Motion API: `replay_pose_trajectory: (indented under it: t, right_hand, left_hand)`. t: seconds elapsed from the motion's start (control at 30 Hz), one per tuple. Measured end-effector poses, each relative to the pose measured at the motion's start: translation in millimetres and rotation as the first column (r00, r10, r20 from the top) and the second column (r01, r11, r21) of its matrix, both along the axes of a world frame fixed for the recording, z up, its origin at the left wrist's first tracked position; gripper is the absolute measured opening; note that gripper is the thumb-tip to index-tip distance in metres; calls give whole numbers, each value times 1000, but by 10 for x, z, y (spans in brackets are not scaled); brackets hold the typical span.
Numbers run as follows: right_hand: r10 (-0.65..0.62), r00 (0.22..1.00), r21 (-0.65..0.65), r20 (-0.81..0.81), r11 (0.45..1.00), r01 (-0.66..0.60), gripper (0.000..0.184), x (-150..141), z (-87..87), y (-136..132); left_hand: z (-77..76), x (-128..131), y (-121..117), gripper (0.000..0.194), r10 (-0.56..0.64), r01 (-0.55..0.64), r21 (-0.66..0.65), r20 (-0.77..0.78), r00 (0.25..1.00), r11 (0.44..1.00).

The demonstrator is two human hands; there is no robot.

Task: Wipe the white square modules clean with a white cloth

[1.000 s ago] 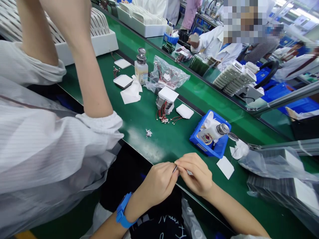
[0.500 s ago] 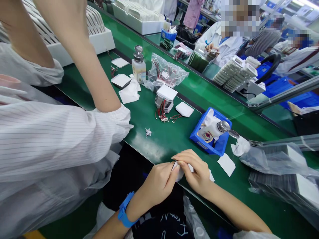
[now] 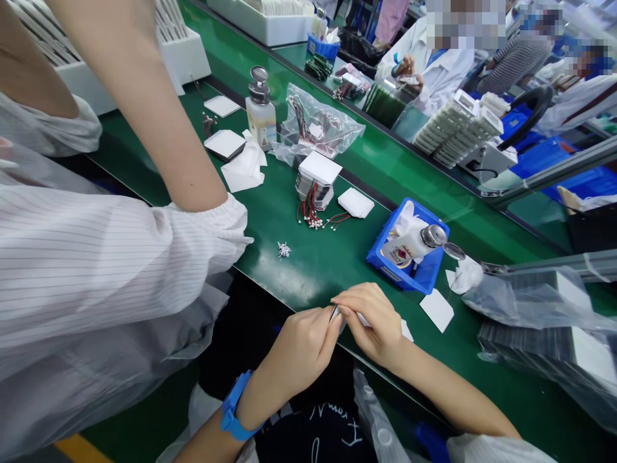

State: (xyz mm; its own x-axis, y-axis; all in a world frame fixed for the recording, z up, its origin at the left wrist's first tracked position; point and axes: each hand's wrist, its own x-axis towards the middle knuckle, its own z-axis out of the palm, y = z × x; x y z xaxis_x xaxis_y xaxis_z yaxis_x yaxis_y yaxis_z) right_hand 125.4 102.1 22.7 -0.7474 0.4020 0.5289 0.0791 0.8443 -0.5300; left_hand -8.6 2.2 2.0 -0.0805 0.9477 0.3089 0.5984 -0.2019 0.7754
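My left hand (image 3: 304,350), below a blue wrist strap (image 3: 236,406), is closed with thumb and fingers pinching a thin white panel with a dark edge (image 3: 337,313). Opposite it, my right hand (image 3: 373,321) curls over the same panel, thumb and fingertips pressed at its upper edge. Most of the panel is hidden by my fingers. Just past my right hand, part of a white sheet (image 3: 406,330) shows on the green bench (image 3: 313,273). A flat white piece with cut corners (image 3: 438,310) lies farther right.
A blue bin (image 3: 429,280) holds a pump bottle (image 3: 403,249). Behind are stacked white panels with red-black wires (image 3: 319,168), a wired panel (image 3: 355,202) and small white bits (image 3: 284,249). Bagged panels (image 3: 540,354) lie right. A co-worker's arm (image 3: 125,83) reaches across at left.
Both hands stay together on the panel, and less of its white face shows below my fingers. The camera view has shifted slightly. The co-worker's arm at left remains stretched out.
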Motion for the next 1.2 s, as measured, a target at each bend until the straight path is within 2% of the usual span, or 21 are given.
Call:
replay_pose_trajectory:
  t: [0.2, 0.4, 0.5, 0.67, 0.87, 1.03, 1.2]
  right_hand:
    - [-22, 999, -21, -32, 1000, 22, 25, -9, 0, -35]
    - [-78, 996, -174, -49, 982, 69, 22, -29, 13, -91]
    - [-61, 996, -242, -62, 969, 44, 23, -17, 10, -84]
    - [0, 999, -191, -35, 982, -7, 25, 2, 19, -30]
    - [-12, 999, -119, -37, 993, 7, 24, -8, 33, -32]
    - [-75, 996, -155, -57, 986, 66, 23, -22, 15, -81]
    - [-22, 998, -266, -61, 964, 5, 25, -26, 13, -62]
  left_hand:
    - [50, 80, -39, 31, 60, -61, -9, -73, 996, 998]
    - [61, 89, -35, 29, 35, -30, -63, 77, 996, 998]
    - [81, 79, -46, 29, 24, -11, -95, 133, 991, 995]
    - [90, 70, -59, 30, 25, -11, -116, 127, 992, 993]
    - [55, 120, -41, 28, 95, -95, 3, -37, 995, 996]
    - [43, 153, -38, 28, 105, -105, 0, -36, 994, 994]
    - [44, 110, -59, 26, 71, -67, -59, 77, 994, 996]
